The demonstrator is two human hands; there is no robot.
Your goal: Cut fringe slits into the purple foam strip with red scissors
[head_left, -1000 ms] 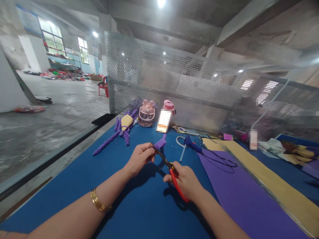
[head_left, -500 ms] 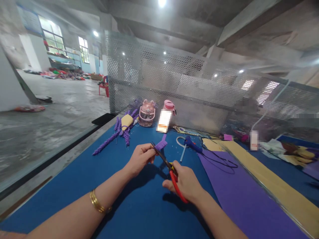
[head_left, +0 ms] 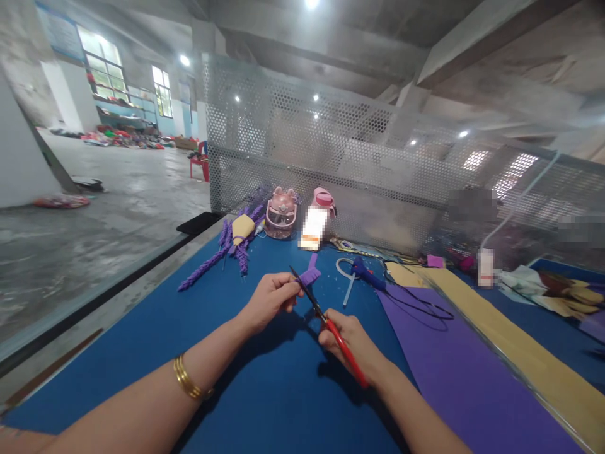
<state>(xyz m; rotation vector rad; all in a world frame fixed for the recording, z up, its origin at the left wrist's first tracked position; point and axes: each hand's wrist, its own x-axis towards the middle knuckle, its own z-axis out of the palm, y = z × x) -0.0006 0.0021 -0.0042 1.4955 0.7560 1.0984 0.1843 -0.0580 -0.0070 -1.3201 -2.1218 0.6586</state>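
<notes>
My left hand (head_left: 276, 293) pinches a small purple strip (head_left: 310, 275) whose edge is cut into a fringe. The strip's far end points away from me above the blue table (head_left: 265, 391). My right hand (head_left: 350, 337) is wrapped round the red handles of a pair of scissors (head_left: 347, 353). Their dark blades lie across the strip, right beside my left fingertips, and look nearly closed. Behind the hands, a blue glue gun (head_left: 368, 274) rests on the table with its wire stand and a pale glue stick shape at its front.
To the right lie a large purple sheet (head_left: 454, 353) and a yellow sheet (head_left: 501, 334). Purple braided stems (head_left: 203, 270) wrapped in yellow lie at the left. A pink helmet-shaped item (head_left: 281, 214) and a blurred phone-like object (head_left: 313, 228) stand before the perforated metal screen (head_left: 378, 202).
The scissors have gone from spread handles to closed ones, and my right thumb has drawn in. The view has shifted slightly; my left hand keeps its pinch on the strip.
</notes>
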